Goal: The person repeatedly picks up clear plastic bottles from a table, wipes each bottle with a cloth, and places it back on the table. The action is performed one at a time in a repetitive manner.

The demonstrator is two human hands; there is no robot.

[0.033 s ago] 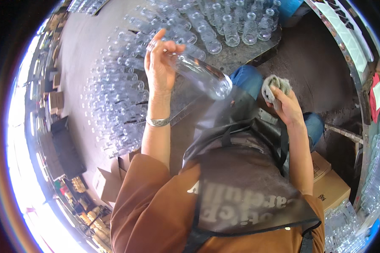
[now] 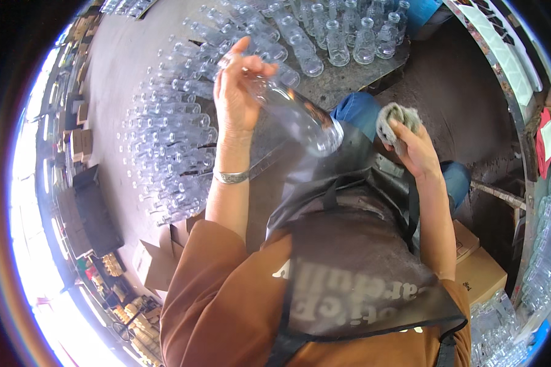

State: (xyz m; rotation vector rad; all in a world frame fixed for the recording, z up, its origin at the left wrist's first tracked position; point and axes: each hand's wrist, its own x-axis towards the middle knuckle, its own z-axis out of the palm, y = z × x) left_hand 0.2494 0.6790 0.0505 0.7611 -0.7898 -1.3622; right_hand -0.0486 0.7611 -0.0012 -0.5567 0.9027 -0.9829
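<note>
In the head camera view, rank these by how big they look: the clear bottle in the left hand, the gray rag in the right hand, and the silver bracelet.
1. Clear bottle, the longest.
2. Gray rag, a crumpled wad in the right hand.
3. Silver bracelet, a thin band below the left hand.

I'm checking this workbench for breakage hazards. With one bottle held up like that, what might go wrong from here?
1. The left hand holds the clear bottle near its neck only, tilted, base unsupported; if the grip slips, it may drop and shatter.
2. Rows of bottles stand packed right beside that hand; a swing of the bottle or elbow might topple several.
3. The right hand is busy with a rag, so it likely couldn't catch a falling bottle.
</note>
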